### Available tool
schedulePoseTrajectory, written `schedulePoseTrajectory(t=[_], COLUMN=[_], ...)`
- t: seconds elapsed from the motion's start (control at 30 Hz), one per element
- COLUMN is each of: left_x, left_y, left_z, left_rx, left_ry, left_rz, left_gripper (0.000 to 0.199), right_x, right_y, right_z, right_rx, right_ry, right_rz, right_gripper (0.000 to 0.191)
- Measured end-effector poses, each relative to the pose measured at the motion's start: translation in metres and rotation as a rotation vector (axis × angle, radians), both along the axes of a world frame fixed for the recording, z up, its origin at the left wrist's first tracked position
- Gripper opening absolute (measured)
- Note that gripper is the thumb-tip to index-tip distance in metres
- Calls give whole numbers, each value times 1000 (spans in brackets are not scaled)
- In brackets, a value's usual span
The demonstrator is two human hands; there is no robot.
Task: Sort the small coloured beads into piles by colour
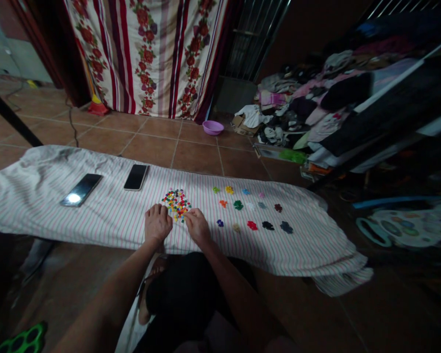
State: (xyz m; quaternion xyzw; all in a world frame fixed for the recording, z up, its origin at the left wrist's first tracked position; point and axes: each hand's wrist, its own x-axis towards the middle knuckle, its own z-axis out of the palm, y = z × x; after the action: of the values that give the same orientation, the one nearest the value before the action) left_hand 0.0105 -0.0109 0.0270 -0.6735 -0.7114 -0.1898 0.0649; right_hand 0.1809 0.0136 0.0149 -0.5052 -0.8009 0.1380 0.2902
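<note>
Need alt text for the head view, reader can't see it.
A person's right hand has its fingertips at the edge of a pile of small multicolored pieces on a striped cloth, with the left hand beside the pile. Small single-color clusters lie to the right, two phones to the left. Beyond hangs a floral curtain.

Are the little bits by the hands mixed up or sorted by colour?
Mixed: the pile jumbles red, yellow and green together, unlike the red cluster off to its right, which shows one colour.
</note>
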Motion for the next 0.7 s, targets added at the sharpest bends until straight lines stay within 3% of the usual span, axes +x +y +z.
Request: schedulePoseTrajectory(t=[0.33,0.7], left_x=[0,0], left_y=[1,2], left_z=[0,0], left_rx=[3,-2], left_ry=[-13,-50], left_rz=[4,0], left_gripper=[17,20], right_x=[-46,-62], right_y=[26,46], right_z=[26,24], right_rx=[-43,-47], right_ry=[-157,-268], right_rz=[12,54], right_gripper=[28,20])
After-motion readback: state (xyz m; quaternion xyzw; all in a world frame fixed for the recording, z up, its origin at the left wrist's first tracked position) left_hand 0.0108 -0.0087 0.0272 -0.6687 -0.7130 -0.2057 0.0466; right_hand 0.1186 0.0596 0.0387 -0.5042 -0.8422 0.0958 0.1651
